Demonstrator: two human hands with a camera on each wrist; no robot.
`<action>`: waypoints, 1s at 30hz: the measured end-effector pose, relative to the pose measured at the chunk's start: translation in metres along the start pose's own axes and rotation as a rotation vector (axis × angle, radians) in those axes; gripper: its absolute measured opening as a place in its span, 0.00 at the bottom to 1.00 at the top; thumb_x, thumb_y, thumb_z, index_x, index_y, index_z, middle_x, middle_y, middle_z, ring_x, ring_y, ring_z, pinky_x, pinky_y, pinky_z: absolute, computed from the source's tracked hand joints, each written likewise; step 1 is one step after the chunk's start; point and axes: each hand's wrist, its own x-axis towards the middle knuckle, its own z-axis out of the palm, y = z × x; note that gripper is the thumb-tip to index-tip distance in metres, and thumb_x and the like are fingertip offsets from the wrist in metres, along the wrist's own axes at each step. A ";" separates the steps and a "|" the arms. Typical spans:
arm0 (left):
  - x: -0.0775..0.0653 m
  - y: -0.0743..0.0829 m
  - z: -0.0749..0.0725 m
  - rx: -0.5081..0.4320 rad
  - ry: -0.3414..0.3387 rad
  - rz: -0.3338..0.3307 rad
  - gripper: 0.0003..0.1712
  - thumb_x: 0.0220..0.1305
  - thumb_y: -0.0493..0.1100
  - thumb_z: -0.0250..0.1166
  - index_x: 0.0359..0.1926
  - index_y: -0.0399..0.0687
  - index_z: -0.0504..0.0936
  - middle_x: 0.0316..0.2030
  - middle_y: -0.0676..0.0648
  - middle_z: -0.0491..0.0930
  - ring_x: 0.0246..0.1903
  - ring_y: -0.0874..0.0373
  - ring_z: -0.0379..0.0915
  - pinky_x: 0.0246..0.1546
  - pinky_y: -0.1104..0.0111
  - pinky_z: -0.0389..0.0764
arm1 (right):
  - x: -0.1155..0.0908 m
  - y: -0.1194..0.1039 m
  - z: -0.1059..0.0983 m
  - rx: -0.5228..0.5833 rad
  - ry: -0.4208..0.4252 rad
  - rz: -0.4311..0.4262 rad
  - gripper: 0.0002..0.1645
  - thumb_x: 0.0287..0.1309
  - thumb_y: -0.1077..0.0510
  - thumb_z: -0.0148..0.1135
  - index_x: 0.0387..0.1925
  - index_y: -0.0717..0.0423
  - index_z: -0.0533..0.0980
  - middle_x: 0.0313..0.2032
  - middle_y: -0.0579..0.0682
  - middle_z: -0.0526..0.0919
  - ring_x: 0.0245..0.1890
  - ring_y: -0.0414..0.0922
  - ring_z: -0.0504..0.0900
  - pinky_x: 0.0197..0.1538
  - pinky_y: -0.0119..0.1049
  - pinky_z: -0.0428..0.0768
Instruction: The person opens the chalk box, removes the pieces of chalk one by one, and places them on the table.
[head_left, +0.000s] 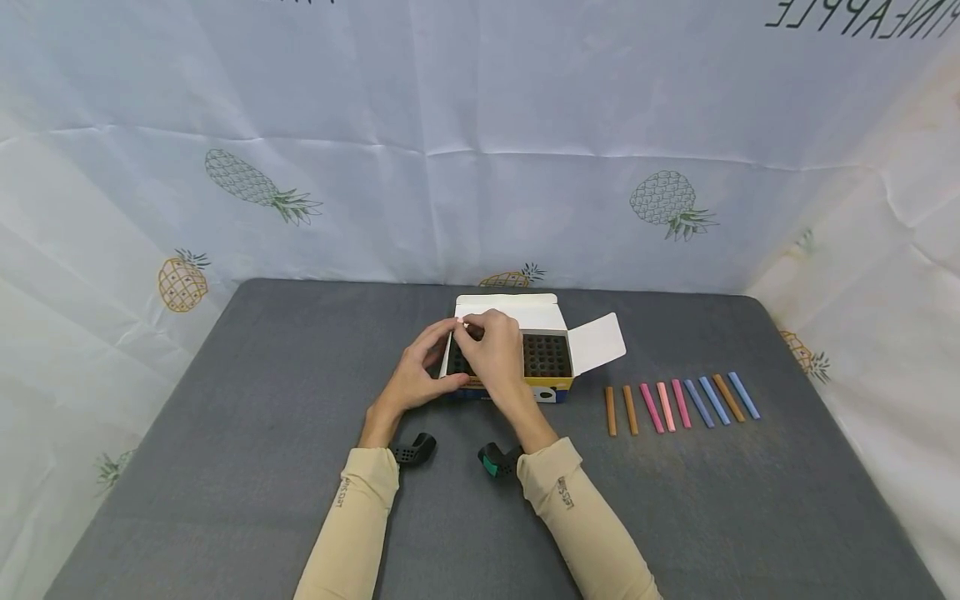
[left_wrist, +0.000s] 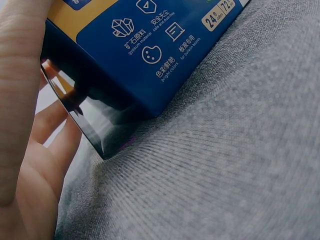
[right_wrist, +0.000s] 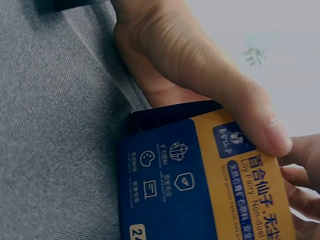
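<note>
An open chalk box [head_left: 557, 393], blue and yellow, stands on the table with its white lid folded back. Its dark insert [head_left: 546, 357] has rows of round holes. My left hand [head_left: 415, 377] grips the box's left end, its thumb [right_wrist: 272, 135] on the front upper edge and other fingers [left_wrist: 50, 130] around the side. Above the left part of the insert, my right hand [head_left: 497, 354] pinches a small pale piece of chalk [head_left: 460, 321] between thumb and forefinger. Most of that chalk is hidden by the fingers, and the left fingertips are close beside it.
Right of the box, several chalk sticks lie in a row: brown [head_left: 611, 411], pink [head_left: 652, 407] and blue [head_left: 744, 395]. The box's white side flap [head_left: 597, 342] sticks out to the right. A pineapple-print cloth [head_left: 450, 208] hangs behind the grey table [head_left: 247, 500].
</note>
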 end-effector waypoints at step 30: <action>0.002 0.017 0.002 0.010 0.002 -0.059 0.47 0.57 0.29 0.73 0.76 0.41 0.64 0.77 0.36 0.58 0.76 0.37 0.56 0.73 0.39 0.66 | 0.003 -0.010 -0.035 0.241 0.042 -0.045 0.10 0.61 0.60 0.72 0.38 0.65 0.89 0.35 0.62 0.89 0.34 0.54 0.89 0.42 0.43 0.91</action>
